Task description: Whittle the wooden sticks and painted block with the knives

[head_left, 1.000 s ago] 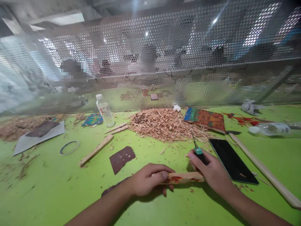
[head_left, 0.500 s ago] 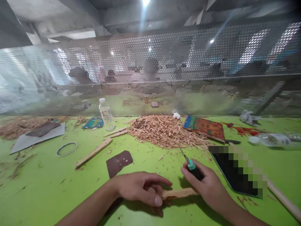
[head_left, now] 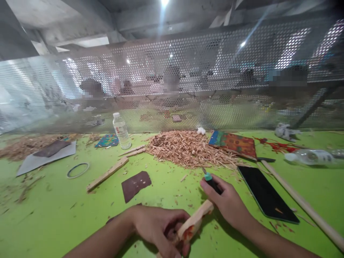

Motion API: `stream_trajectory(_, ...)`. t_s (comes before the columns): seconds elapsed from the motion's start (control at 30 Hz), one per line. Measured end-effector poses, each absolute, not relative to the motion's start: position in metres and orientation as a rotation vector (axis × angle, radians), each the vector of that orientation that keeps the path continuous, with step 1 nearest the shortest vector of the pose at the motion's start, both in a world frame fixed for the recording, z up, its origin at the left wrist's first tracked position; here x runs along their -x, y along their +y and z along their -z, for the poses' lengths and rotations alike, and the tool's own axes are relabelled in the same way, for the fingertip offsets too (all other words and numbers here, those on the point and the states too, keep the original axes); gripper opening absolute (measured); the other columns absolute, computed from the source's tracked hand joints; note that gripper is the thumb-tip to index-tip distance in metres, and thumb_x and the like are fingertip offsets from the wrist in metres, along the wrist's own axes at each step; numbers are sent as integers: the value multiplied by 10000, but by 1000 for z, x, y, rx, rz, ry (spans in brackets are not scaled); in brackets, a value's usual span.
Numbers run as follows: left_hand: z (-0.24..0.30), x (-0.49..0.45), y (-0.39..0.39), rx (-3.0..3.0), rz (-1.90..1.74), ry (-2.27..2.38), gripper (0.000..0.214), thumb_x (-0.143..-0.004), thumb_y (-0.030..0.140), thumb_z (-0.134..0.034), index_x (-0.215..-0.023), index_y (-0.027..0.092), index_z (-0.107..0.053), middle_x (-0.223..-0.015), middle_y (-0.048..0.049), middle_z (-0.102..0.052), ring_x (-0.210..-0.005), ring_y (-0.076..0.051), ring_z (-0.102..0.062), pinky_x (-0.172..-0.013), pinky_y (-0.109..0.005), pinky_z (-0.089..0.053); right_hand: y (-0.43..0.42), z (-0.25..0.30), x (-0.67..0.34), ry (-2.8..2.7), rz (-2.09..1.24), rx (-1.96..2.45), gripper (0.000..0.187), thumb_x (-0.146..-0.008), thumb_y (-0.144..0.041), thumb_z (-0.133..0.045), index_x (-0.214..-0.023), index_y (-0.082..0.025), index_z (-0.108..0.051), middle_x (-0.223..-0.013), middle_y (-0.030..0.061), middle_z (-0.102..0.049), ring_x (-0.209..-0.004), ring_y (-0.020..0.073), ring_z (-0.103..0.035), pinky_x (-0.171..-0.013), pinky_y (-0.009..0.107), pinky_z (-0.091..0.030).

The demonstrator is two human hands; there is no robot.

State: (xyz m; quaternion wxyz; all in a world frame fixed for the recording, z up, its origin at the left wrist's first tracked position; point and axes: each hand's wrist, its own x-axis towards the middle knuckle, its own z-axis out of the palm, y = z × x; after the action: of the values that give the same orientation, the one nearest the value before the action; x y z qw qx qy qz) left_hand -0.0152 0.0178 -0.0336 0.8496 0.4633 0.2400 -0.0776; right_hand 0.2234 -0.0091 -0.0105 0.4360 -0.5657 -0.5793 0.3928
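Observation:
My left hand (head_left: 163,227) is closed around a carved wooden stick (head_left: 196,220) that has a reddish patch near its middle. The stick slants up and to the right, and its far end comes close to my right hand (head_left: 228,197). In that right hand is a carving knife (head_left: 212,182) with a black and teal handle, its short blade pointing up and away from me. A gap shows between the blade and the wood. Whether my right fingers touch the stick's end, I cannot tell.
Wood shavings (head_left: 185,150) are heaped at the back. A phone (head_left: 267,193) and a long wooden rod (head_left: 301,200) lie right. Brown sandpaper (head_left: 136,185), another wooden piece (head_left: 107,174) and a water bottle (head_left: 122,130) are left of centre. A perforated metal screen (head_left: 150,82) stands behind.
The wooden stick has swung from nearly level to a steeper slant, its reddish patch now in view. My left hand has moved slightly down; my right hand with the knife has shifted left.

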Motion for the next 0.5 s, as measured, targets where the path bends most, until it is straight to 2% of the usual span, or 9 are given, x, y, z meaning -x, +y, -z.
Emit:
stream_trajectory(0.27,27,14,9,-920,-39,481,886,-325,73,-1028,-1061,189,-548,-842,13,-700,-640,-76,-637,-526,-144,-566,-4,17,-226,-1399,-1079,1364,419,-935,-613,-609,-817,-214,-562,-727,-41,-470,-697,155,-475,-644,265,-407)
stream_trajectory(0.37,24,9,4,-940,-175,487,781,-479,184,-1027,-1074,187,-521,-842,13,-669,-625,-75,-646,-538,-154,-545,-4,20,-226,-1363,-1114,1333,393,-954,-613,-586,-887,-227,-566,-723,-47,-482,-688,152,-486,-642,261,-418)
stream_trajectory(0.43,24,3,3,-926,-266,491,725,-617,299,-983,-1111,199,-461,-834,2,-664,-623,-116,-692,-543,-191,-540,-8,21,-227,-1377,-1079,1333,370,-979,-612,-544,-1005,-244,-567,-744,-45,-516,-705,160,-522,-649,261,-437)
stream_trajectory(0.5,22,-2,7,-925,-350,523,712,-699,373,-932,-1143,206,-402,-809,-4,-666,-617,-154,-715,-535,-221,-543,-13,19,-229,-1467,-987,1345,349,-1005,-585,-511,-1133,-261,-541,-811,-29,-583,-763,175,-578,-692,268,-467)
